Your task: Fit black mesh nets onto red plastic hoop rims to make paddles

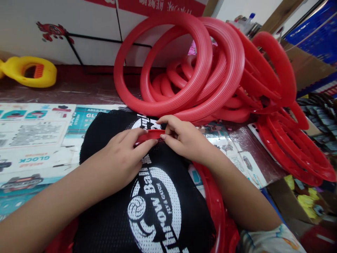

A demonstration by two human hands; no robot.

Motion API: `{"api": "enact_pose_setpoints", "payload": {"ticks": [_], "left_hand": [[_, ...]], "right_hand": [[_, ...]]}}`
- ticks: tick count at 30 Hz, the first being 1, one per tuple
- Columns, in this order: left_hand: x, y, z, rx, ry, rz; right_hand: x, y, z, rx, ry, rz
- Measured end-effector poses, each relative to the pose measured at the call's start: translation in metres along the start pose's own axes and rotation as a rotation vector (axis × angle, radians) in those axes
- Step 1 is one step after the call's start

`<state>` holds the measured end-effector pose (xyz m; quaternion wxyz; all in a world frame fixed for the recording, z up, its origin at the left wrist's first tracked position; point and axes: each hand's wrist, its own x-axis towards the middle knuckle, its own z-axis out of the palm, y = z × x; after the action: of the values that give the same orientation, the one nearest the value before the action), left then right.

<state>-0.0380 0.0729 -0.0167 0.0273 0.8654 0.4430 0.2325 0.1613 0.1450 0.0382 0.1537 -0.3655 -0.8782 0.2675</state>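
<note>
Black mesh fabric (105,203) with white lettering and a ball print lies in front of me, draped over red plastic rings (210,196) that show at its sides. Along a fold of the mesh runs a strip of red plastic rim (155,134). My left hand (126,151) pinches this rim and the mesh edge between thumb and fingers. Close beside it, my right hand (181,137) has thumb and forefinger pressed together at the mesh edge by the rim. How far the rim extends under the fabric is hidden.
Ribbed red rings (163,105) lean in a pile behind the fabric. More red ring parts (295,151) are stacked at the right edge. A yellow plastic piece (39,72) lies at the back left. Printed cardboard (37,130) covers the table; a white carton (92,21) stands behind.
</note>
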Motion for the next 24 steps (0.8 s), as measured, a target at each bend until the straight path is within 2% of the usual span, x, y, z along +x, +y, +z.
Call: {"api": "enact_pose_setpoints", "payload": {"ticks": [14, 18, 21, 24], "left_hand": [[0.002, 0.000, -0.001, -0.012, 0.000, -0.007], [0.002, -0.001, -0.008, -0.039, -0.023, -0.062], [0.003, -0.002, -0.018, -0.042, -0.015, -0.134], [0.003, -0.002, -0.025, -0.032, -0.044, -0.161]], "right_hand": [[0.001, 0.000, 0.001, -0.114, -0.022, 0.016], [-0.003, -0.006, -0.003, 0.024, -0.010, -0.075], [-0.007, -0.014, -0.008, 0.109, -0.121, -0.116], [-0.009, -0.022, -0.012, 0.031, -0.268, -0.024]]}}
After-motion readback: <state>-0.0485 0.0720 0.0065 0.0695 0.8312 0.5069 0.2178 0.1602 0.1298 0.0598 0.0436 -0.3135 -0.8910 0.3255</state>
